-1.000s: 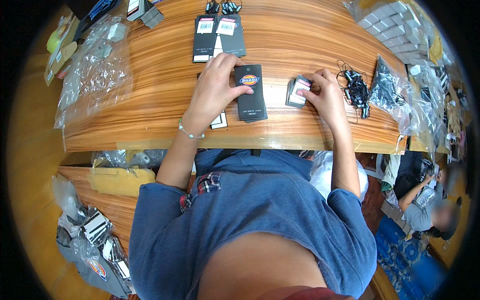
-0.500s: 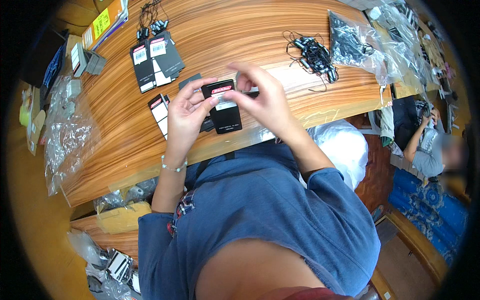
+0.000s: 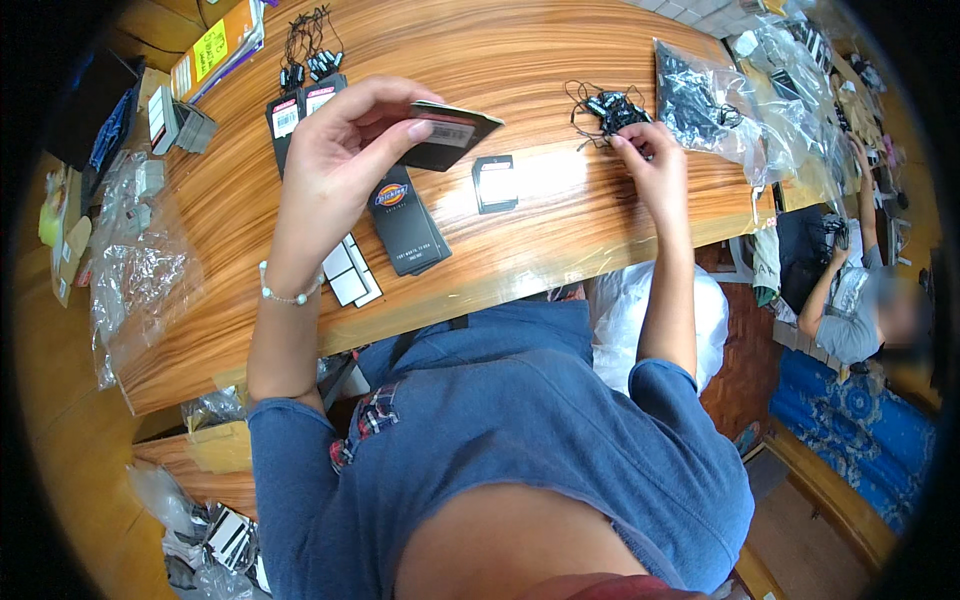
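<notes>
My left hand [image 3: 345, 155] holds a dark hang tag [image 3: 440, 150] with a white barcode sticker, pinched at its left end and tilted above the table. My right hand [image 3: 655, 165] is at the near edge of a tangled pile of black tag strings [image 3: 605, 105]; its thumb and fingers close on some of the string. Below the held tag lies a stack of dark hang tags [image 3: 412, 235], next to a white sticker sheet [image 3: 350, 280]. Between the hands, a small dark-edged sheet with white stickers [image 3: 495, 185] rests on the table.
Tags with barcode stickers [image 3: 284, 118] lie behind my left hand, their black strings [image 3: 312, 65] stretched beyond. Plastic bags [image 3: 700, 100] stand at the far right. Card stacks [image 3: 180, 125] and crumpled clear plastic [image 3: 140, 260] are at the left. A person [image 3: 850, 325] sits at the right.
My left hand has lifted the tag up and left from the near stack. My right hand has left the tag and moved right to the string pile.
</notes>
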Available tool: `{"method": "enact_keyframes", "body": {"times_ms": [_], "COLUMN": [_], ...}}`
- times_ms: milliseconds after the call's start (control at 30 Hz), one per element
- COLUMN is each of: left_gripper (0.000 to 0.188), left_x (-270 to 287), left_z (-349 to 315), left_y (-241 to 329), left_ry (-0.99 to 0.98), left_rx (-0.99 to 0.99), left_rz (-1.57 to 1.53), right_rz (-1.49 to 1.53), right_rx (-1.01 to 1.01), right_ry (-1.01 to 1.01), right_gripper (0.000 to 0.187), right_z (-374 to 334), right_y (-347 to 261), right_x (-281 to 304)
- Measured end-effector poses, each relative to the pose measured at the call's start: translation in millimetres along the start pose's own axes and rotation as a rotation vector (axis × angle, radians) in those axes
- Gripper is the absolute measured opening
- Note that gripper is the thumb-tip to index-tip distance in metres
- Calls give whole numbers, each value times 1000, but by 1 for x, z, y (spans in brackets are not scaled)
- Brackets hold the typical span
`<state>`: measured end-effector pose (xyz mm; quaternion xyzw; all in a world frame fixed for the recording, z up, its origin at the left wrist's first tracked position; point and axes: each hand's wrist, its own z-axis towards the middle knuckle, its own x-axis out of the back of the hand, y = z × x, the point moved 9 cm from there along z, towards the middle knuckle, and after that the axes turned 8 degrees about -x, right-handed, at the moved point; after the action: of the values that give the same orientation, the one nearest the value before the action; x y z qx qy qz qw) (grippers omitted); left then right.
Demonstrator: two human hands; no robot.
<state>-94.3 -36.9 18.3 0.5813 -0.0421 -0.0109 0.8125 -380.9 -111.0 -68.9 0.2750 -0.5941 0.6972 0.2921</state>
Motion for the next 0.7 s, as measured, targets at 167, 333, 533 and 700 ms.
{"method": "enact_keyframes", "body": {"times_ms": [167,333,533,700], "left_gripper": [16,11,11,11], "left_x": [-14,-27,-3,36], "left_z": [20,26,28,35], "left_y": [9,8,10,24], "left_ry": [-122,-196,-148,-7], "left_rx": [-10,-30,-61,-184], "left_rz": [-41,-20,-85,29], "right_rz": [710,1200,1361,1397], "right_rx": [-241,-139,95,173], "right_ry": [-153,-358,-479,-585], "right_gripper": [11,18,16,7], "right_z": [18,39,58,63], "right_y": [0,-45,-151,-237], "right_x": [30,37,8,-49]}}
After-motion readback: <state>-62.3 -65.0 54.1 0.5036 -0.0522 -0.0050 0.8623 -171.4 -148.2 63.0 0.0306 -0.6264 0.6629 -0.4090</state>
